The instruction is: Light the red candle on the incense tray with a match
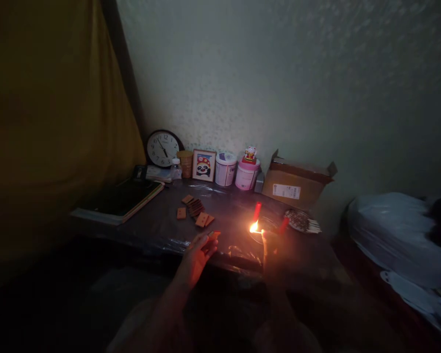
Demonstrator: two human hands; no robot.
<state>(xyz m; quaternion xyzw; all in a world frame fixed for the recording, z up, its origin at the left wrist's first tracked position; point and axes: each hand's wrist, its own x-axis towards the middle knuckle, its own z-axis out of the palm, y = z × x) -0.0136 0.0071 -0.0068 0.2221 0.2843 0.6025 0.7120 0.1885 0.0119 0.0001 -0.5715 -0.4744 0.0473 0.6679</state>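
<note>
In my right hand (274,247) is a burning match (257,231), pinched between the fingers. Its bright flame (254,227) sits at the left end and glares over the hand. Just behind the flame rises a red candle (257,211); whether the two touch I cannot tell. A second red stick, likely another candle (284,225), leans beyond my right hand. My left hand (197,257) is closed round a small orange matchbox (214,236) near the table's front edge. Ahead of it lie several flat orange-brown pieces (196,208), some piled, some loose.
Along the wall stand a clock (164,148), a wicker cup (185,164), a framed panda picture (204,165), two tubs (226,169) and a cardboard box (296,184). Books (121,198) lie left. A patterned dish (297,220) with white sticks lies right. Plastic covers the table (228,206).
</note>
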